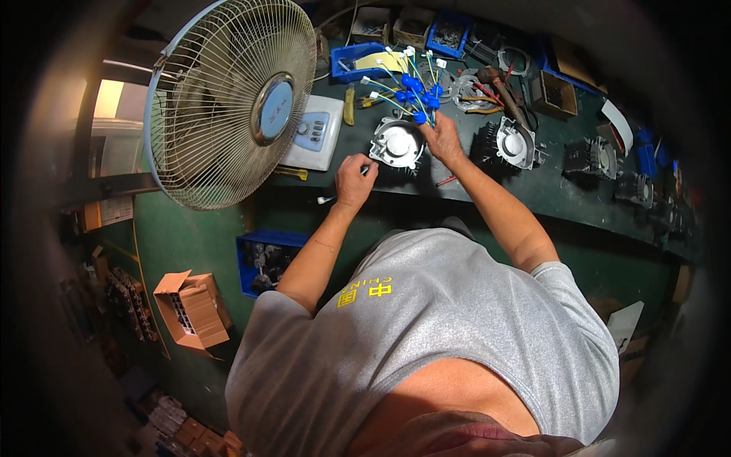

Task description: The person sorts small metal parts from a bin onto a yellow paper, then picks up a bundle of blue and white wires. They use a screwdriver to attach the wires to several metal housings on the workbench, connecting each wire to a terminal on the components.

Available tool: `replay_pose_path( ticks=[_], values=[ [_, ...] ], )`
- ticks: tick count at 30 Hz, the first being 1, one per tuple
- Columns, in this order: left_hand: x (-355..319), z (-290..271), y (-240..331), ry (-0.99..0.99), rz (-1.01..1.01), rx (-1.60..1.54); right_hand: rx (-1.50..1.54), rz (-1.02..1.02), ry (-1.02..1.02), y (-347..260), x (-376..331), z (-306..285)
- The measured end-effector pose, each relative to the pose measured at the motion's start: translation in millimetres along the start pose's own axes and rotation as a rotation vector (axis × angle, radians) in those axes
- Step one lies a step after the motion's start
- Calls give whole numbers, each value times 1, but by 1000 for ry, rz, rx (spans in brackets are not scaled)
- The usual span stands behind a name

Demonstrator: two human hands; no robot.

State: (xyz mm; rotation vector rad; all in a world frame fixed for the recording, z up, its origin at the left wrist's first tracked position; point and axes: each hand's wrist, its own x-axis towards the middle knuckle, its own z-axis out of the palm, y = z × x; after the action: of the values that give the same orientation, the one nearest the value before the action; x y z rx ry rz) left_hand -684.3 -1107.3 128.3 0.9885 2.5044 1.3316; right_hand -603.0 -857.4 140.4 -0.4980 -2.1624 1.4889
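A dark green workbench (pixel 533 190) runs across the upper part of the view, and a large table fan (pixel 232 103) stands at its left end, beside a white control box (pixel 316 131). Along the right of the bench a row of dark finned motor bodies is laid out: one with its silver end cover fitted (pixel 512 143), then further ones (pixel 590 158) trailing toward the rim. These are judged to be units already handled or waiting their turn (which of the two cannot be told). Blue parts bins (pixel 449 34) and loose tools are scattered at the far edge.

The piece in hand is the motor (pixel 396 145) at the near edge of the bench, directly ahead of the person, with its round silver cover facing up. A bundle of wires with blue caps (pixel 417 87) rises from its right side. The bundle is gripped by the right hand (pixel 443 137), whose fingers are closed around the wire stems just above the housing. The left hand (pixel 355 180) is curled shut on a thin tool (pixel 329 199), its tip pointed at the cover's left edge.

The cover is judged seated and the wiring gathered; fastening or dressing of the leads appears unfinished.
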Motion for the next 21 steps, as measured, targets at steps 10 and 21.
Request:
replay_pose_path(
  ticks=[10,21],
  values=[
    [7,-10,-15,-383,-916,-1130,30,-12,10,10,2,4],
    [-1,3,-6,-83,-291,-173,83,10,-7,10,4,4]
  ],
)
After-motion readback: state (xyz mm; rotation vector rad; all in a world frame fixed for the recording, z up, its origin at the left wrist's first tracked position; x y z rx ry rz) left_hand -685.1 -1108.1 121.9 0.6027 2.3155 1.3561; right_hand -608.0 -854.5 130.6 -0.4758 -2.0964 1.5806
